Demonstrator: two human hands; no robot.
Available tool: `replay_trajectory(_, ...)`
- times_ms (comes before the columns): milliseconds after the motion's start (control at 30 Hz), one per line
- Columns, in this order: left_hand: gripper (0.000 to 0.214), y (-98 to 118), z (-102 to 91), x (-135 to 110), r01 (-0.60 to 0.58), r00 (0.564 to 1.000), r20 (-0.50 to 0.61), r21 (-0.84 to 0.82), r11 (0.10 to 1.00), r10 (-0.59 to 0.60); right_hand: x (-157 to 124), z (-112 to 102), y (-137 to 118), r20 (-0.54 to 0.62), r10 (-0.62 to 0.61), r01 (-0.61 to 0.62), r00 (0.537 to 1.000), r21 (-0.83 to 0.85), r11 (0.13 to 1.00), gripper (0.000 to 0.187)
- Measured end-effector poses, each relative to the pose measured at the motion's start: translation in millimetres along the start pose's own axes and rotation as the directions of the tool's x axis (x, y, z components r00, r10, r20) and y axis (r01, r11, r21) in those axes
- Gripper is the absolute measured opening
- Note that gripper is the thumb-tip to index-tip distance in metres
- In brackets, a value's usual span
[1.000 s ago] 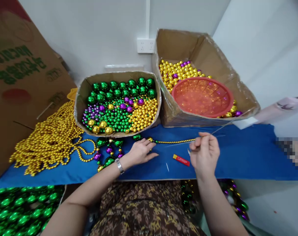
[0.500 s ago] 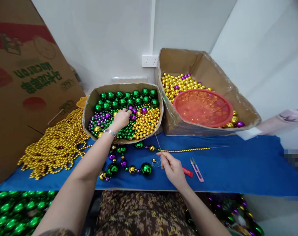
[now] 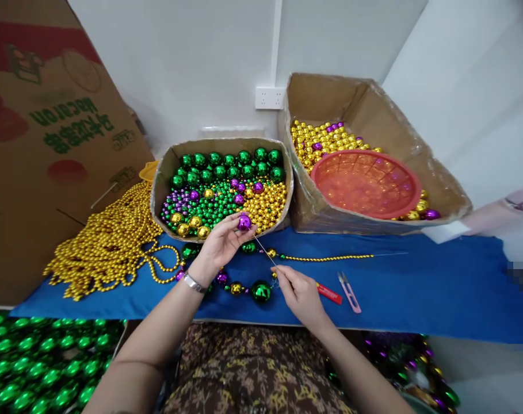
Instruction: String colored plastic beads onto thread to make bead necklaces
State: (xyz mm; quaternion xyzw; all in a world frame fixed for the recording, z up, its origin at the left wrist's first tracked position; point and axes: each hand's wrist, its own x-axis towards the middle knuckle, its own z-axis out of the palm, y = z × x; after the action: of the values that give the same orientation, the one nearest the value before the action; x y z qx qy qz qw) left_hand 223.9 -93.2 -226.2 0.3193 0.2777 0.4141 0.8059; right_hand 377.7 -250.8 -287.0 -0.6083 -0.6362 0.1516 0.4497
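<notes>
My left hand pinches a purple bead just in front of the cardboard box of mixed beads. My right hand is closed on a thin needle whose tip points up at that bead. A partly strung strand of large green, gold and purple beads lies on the blue cloth between my hands. A thin gold bead string runs to the right from it.
A pile of gold bead strings lies at the left. A larger box at the right holds gold beads and a red basket. Small snips and a red lighter rest near my right hand. Green beads fill a container below left.
My left hand has come back out of the bead box with a purple bead and brought it to the needle. My right hand has tilted the needle toward it.
</notes>
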Motion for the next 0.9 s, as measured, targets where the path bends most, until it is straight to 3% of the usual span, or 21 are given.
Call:
replay_trajectory(400,0.007,-5.3,8.1,-5.4,-0.034,0.994,-0.104,-0.098,0.995,0.024,-3.6,2.4,3.3,0.002,-0.065,0.065,0.998,-0.089,0.994,0.023)
replay_trajectory(900,0.014,-10.6,-4.3,-10.3,-0.055,0.998,-0.031,-0.078,0.995,0.053,-4.5,-1.2,-2.5,0.040,-0.023,0.025,0.999,-0.049,0.998,0.023)
